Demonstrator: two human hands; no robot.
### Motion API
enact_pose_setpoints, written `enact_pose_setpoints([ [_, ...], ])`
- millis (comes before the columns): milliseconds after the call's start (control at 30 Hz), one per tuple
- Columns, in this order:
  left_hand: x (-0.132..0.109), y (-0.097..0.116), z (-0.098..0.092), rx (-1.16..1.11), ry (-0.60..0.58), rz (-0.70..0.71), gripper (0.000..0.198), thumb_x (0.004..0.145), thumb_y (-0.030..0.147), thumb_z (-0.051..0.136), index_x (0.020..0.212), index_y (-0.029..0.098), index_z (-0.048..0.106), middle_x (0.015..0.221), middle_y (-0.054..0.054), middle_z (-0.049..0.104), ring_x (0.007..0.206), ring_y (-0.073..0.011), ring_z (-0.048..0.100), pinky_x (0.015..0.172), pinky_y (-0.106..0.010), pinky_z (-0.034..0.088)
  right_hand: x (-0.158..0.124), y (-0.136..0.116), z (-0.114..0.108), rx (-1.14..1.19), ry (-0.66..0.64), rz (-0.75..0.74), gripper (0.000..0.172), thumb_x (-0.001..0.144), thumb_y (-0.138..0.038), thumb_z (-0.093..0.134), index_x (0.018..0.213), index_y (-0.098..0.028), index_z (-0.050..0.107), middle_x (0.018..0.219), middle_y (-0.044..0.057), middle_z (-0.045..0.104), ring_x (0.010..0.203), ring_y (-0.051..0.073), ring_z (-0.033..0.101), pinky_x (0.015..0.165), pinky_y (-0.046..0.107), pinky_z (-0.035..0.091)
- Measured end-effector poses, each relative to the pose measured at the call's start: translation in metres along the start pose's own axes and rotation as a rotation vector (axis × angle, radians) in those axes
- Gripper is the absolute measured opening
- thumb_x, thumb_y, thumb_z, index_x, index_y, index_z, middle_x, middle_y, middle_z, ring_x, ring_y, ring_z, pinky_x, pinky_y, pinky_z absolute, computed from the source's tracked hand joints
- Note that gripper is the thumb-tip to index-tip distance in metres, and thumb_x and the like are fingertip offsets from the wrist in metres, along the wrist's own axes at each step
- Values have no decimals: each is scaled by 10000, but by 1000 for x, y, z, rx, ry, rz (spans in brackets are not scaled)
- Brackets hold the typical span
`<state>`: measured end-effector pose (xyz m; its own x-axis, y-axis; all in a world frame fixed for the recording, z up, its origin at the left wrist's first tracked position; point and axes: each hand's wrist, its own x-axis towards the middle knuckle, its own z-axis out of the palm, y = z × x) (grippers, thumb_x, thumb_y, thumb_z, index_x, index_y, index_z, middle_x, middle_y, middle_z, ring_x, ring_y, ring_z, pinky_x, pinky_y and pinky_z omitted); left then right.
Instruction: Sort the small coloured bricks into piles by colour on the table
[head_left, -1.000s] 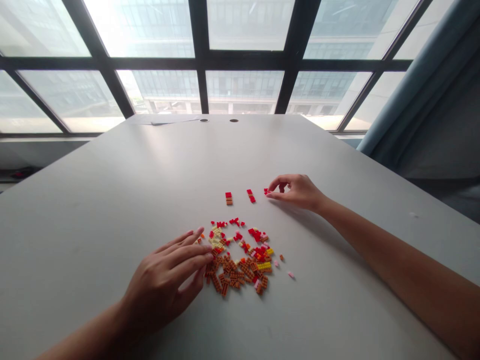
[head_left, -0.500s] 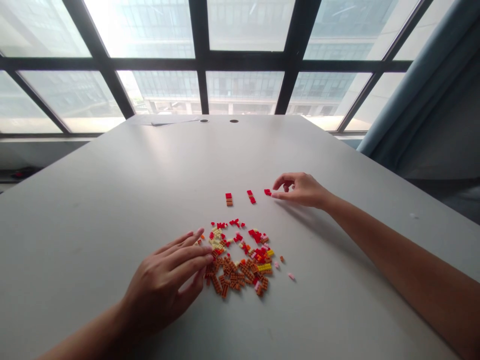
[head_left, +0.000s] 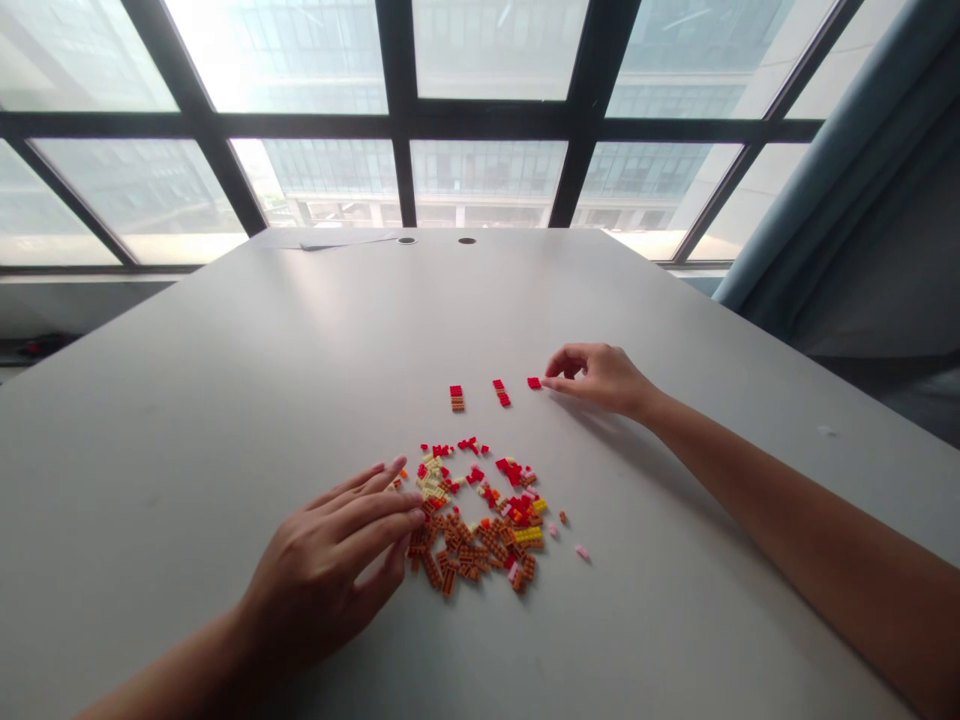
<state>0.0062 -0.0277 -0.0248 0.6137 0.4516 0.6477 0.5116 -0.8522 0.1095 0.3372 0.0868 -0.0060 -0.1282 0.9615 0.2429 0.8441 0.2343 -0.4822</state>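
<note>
My left hand (head_left: pixel 337 555) is at the left side of a loose pile of small building bricks (head_left: pixel 469 555), with its fingers stretched out and the tips at the pile's edge. Brown bricks fill the near part of the pile; red, cream, orange, pink and yellow ones lie among them and behind. Farther right, my right hand (head_left: pixel 596 378) has thumb and forefinger drawn together at the right end of a red brick (head_left: pixel 533 383) on the table. To its left lie a red-and-brown group of bricks (head_left: pixel 501 392) and a second such group (head_left: pixel 457 398), in a row.
The bricks lie on a wide white table (head_left: pixel 262 350). A few stray pink pieces (head_left: pixel 582 552) sit right of the pile. At the far edge are a sheet of paper (head_left: pixel 345 241) and two round holes. Windows rise behind; a blue curtain (head_left: pixel 847 180) hangs at right.
My right thumb and forefinger have come closer together, and the red brick beside them now looks straighter. My left hand has hardly moved.
</note>
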Motion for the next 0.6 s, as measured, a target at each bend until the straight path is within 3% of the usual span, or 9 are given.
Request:
enact_pose_setpoints([
  [133,1,0,-1,0,2,6,208,799,94,602,981,175,661,993,-36,737,1093,-197,632,996,-304,504,-1,-15,-14,136,-23,-34,225,693,-395,665,749,-177,672,741,48,695,666,162,612,606,284,469],
  [200,1,0,-1,4,-6,11,204,804,93,598,982,172,658,993,-37,737,1094,-195,631,995,-308,505,-6,-31,-20,228,-168,-131,234,708,-390,671,793,-172,681,772,49,703,679,154,613,604,269,472],
  [333,2,1,-1,8,-14,9,206,809,93,592,987,173,659,984,-34,739,1097,-198,630,986,-309,512,-25,-67,-21,220,-583,-409,105,771,-261,651,813,-188,714,749,9,701,656,111,596,629,227,469],
  [467,1,1,-1,9,-4,7,208,802,99,604,984,181,663,987,-31,739,1084,-197,637,985,-307,513,-38,-86,-11,56,-626,-501,98,765,-115,651,769,-174,730,715,11,679,625,97,573,619,209,447],
  [600,0,0,-1,12,-5,5,213,800,101,608,988,184,663,1004,-31,736,1086,-200,636,992,-319,508,-38,-86,-6,5,-649,-513,100,751,-106,679,794,-177,734,746,14,672,632,95,573,602,197,438],
])
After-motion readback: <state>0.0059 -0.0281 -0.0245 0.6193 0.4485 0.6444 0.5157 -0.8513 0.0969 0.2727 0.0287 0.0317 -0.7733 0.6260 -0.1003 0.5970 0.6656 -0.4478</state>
